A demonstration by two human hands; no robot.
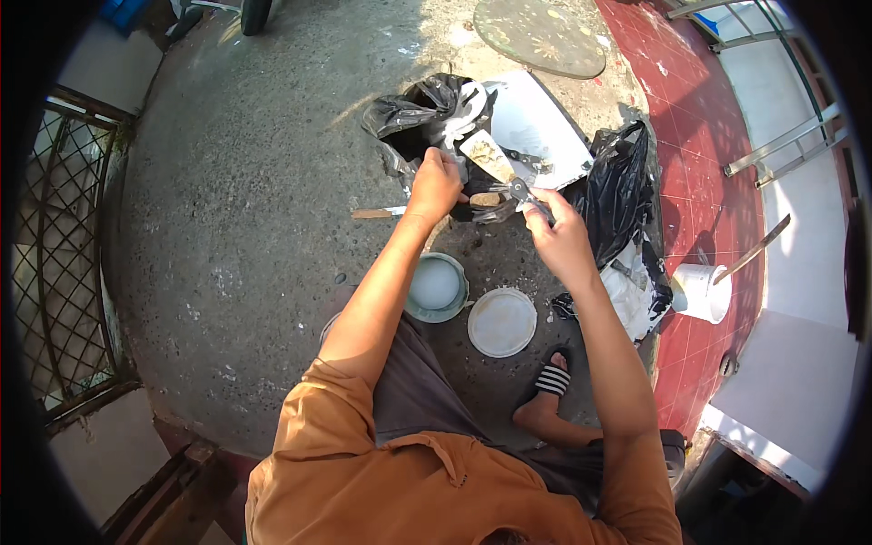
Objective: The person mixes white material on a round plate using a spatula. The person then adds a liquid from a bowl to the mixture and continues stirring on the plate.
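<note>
My right hand (561,238) grips the dark handle of a putty knife (489,157), whose broad blade points up and left and is smeared with beige residue. Beside the mouth of an open black plastic bag (400,118), my left hand (434,189) is closed, its fingers pinching the bag's near edge. White crumpled plastic (465,111) lines part of that opening. Under the blade and between the hands lie dark plastic and a brown block-like piece (486,199). A white panel (536,123) with a second dark-handled tool on it lies just behind the putty knife.
Near my knees stand a round tub of pale material (436,283) and a white lid (502,322). A wooden-handled blade (377,213) lies left. Another black bag (618,195) and a white bucket (701,292) with a stick (754,248) are right. A round slab (540,36) lies farther off.
</note>
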